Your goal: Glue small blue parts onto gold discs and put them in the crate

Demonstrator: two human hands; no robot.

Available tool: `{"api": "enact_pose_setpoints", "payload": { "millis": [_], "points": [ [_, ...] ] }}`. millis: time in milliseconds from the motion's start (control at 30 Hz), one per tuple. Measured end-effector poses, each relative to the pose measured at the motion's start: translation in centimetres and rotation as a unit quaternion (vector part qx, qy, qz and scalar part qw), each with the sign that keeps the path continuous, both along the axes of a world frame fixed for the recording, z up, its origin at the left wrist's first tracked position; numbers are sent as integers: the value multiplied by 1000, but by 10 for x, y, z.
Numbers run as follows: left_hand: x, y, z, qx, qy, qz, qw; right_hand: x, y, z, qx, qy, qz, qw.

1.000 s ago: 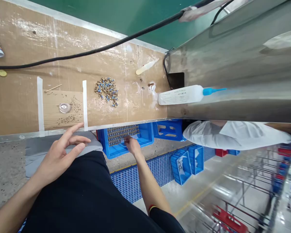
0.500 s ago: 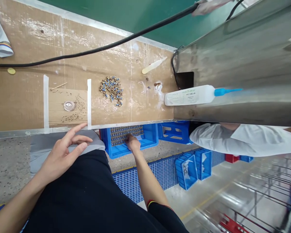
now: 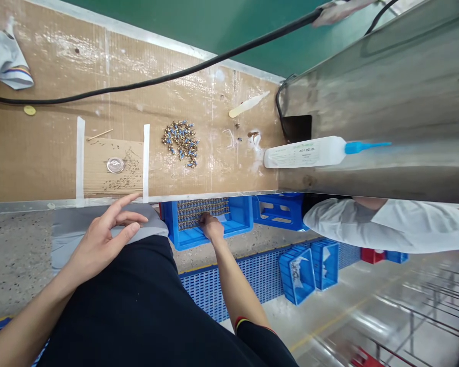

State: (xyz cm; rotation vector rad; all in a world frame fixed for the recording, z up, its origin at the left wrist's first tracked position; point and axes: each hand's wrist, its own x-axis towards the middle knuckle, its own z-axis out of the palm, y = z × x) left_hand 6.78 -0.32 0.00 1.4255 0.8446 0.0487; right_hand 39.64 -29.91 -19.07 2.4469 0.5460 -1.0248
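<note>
1. Several rows of small, dark blue-grey and brass-coloured parts (image 3: 202, 206) stand packed inside a blue plastic crate (image 3: 241, 210), below the front edge of the table.
2. Your right hand (image 3: 213, 227) reaches into that crate, fingers drawn narrow at the near side of the rows. Whether they grip a part cannot be told; the fingertips are hidden.
3. Your left hand (image 3: 106, 238) is held wide, fingers loosely spread and holding nothing, above a grey cloth (image 3: 72, 229), its index finger near the table edge.
4. On the cardboard-covered table (image 3: 214, 176), beyond the crate, you have a loose heap of brass-and-blue metal parts (image 3: 181, 140).
5. Left of the heap, two white tape strips (image 3: 80, 163) flank a speckled cardboard patch (image 3: 95, 178); a small round disc (image 3: 116, 165) lies on it, and a thin wooden stick (image 3: 100, 135) lies at its far edge.
6. Right of the heap lie a pale, tapered plastic piece (image 3: 248, 104) and a white labelled bottle with a blue nozzle (image 3: 304, 152), the latter pointing across a grey metal surface (image 3: 386, 97).
7. A thick black cable (image 3: 168, 76) crosses behind; another person's hand (image 3: 329, 14) is at its far end.
8. To your right, beyond a blue plastic stool (image 3: 279, 224), a person in white (image 3: 340, 224) is partly visible.
</note>
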Motion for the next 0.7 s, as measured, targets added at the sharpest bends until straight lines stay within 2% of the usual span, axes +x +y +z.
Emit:
{"api": "enact_pose_setpoints", "payload": {
  "millis": [133,233,300,400,467,533,567,633,700],
  "points": [
    [-1,-1,-2,0,1,7,1000,-3,8,7,3,0,-13,1000],
    [-2,0,-3,-2,-3,8,1000,-1,14,26,16,2,-24,1000],
    [-4,1,-4,-4,-5,7,1000,4,16,53,40,20,-28,999],
    [-7,3,-7,-8,-4,9,1000,12,26,110,104,102,-22,989],
    [-8,5,-9,-11,-4,12,1000,12,44,151,203,183,-21,962],
    [-9,6,-10,-14,-5,14,1000,6,76,184,367,228,-27,901],
    [-10,7,-9,-15,-5,15,1000,2,96,195,438,211,-22,874],
    [-15,8,-8,-18,-2,20,1000,-8,140,205,533,134,16,835],
    [-22,9,-5,-17,3,33,999,-15,184,204,578,74,83,809]
  ]
}}
